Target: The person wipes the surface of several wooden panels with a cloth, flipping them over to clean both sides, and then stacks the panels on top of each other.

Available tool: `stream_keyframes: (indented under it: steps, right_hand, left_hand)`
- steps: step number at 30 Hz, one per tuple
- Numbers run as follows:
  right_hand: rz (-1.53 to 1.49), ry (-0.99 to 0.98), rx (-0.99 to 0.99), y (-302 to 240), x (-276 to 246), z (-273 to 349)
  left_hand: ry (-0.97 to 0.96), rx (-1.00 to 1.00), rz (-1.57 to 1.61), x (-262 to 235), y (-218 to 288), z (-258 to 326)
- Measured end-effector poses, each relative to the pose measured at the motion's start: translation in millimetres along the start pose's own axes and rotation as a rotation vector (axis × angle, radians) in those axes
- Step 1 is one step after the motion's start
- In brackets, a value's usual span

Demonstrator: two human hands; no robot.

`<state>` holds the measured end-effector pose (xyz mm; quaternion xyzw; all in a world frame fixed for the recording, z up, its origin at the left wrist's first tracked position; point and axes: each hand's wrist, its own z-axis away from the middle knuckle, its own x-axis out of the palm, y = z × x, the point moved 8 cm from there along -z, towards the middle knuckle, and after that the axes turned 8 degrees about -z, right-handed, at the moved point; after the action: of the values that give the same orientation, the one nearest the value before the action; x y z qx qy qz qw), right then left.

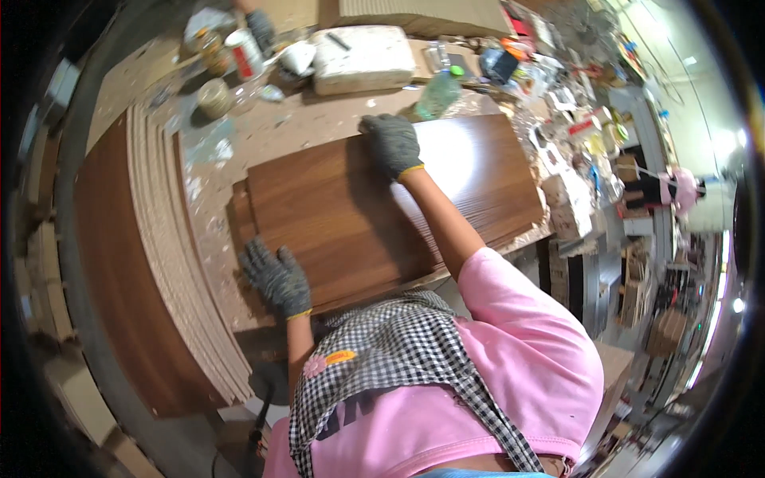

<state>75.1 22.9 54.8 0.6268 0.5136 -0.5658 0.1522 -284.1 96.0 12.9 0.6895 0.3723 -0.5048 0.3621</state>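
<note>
A dark brown wood-grain board [319, 199] lies flat in front of me on the worktable, on top of at least one similar board whose edge shows at the left. My left hand [277, 277], in a grey glove, rests at the board's near left corner with fingers spread and thumb apart. My right hand [393, 145], also gloved, reaches across to the far edge. Its fingers bend over that edge, and their tips are hidden. Light glares off the board to the right of this hand.
Stacked brown boards [163, 263] stand at the left. Beyond my board are a green-capped bottle [439, 94], a white block [364, 60], a jar [213, 98] and a red-and-white can [244, 54]. Another person's gloved hand [260, 30] is at the far side. Clutter [570, 127] covers the right.
</note>
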Motion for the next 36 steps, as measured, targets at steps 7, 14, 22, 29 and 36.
stream_keyframes:
  steps: [7, 14, 22, 29, 36]
  right_hand:
    - [-0.465, 0.302, 0.704, 255.4, -168.1, 138.2]
    - [0.346, 0.115, 1.073, 442.4, -271.5, 196.9]
    - [0.398, -0.113, 1.340, 595.8, -226.4, 235.1]
    - [0.223, 0.134, 0.451, 440.2, -255.5, 209.1]
    - [-0.277, -0.038, 0.292, 390.1, -183.4, 314.9]
  left_hand:
    - [-0.016, 0.023, -0.059, 9.2, -1.2, 6.4]
    - [-0.099, -0.059, 0.012, 17.1, -8.3, 0.4]
    - [-0.099, -0.188, 0.199, 10.6, 4.3, -2.1]
    - [-0.079, -0.220, 0.068, 7.7, -9.9, 7.5]
    - [0.001, -0.107, -0.060, 4.9, 0.9, 1.5]
